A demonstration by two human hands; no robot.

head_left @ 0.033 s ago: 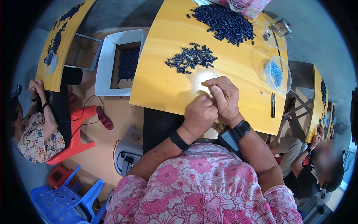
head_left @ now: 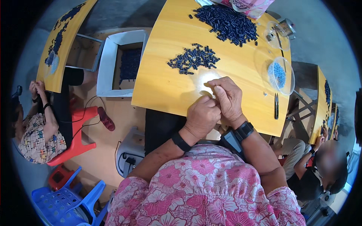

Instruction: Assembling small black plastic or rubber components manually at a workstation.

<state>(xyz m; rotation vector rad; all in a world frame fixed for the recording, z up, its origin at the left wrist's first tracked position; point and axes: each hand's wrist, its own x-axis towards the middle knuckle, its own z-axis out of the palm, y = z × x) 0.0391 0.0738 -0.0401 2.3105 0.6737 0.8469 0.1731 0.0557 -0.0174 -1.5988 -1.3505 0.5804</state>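
Observation:
My left hand (head_left: 204, 115) is curled into a fist over the near edge of the yellow table (head_left: 158, 90). Against it rests my right hand (head_left: 229, 97), thumb and forefinger pinched together above a bright patch of light. Whatever lies between the fingers is hidden or too small to name. Beyond the hands is a small pile of short dark cylindrical pieces (head_left: 194, 58). A bigger heap of the same dark pieces (head_left: 226, 24) spreads at the far side. To the right are a clear bowl of small blue pieces (head_left: 278, 75) and black thread snips (head_left: 276, 106).
At the far right stand another clear tub (head_left: 273, 35) and a metal can (head_left: 288, 27). A pink bag (head_left: 250, 7) sits behind the heap. Left of the table is a white-edged box (head_left: 103, 83) with dark pieces inside. Co-workers sit at tables on both sides; a blue chair (head_left: 56, 203) is lower left.

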